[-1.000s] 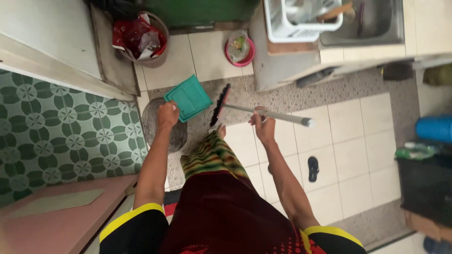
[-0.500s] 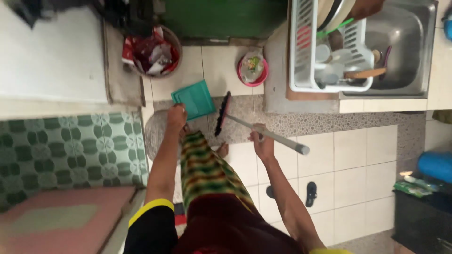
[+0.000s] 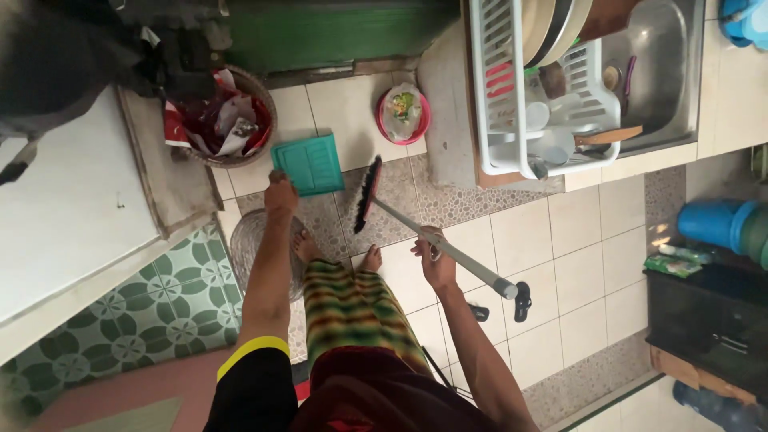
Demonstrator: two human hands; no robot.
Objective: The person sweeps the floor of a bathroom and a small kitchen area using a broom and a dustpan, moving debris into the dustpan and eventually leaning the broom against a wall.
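Sweeping into dustpan (image 3: 308, 164), floor by the bin (image 3: 220, 120).

Left hand (image 3: 281, 194) gripping dustpan at its rear edge, pan flat on tile; right hand (image 3: 436, 258) clenched mid-handle on broom (image 3: 432, 236), head (image 3: 367, 194) just beside pan's right side, not touching. Best to keep pan lip pressed down, tilt slightly, short light strokes toward lip. Risk: dust slipping under the edge.

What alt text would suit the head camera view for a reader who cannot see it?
Seen from above, a person's left hand holds a teal dustpan on the tiled floor, while the right hand grips a broom whose dark bristles rest beside it. A basket of rubbish stands nearby.
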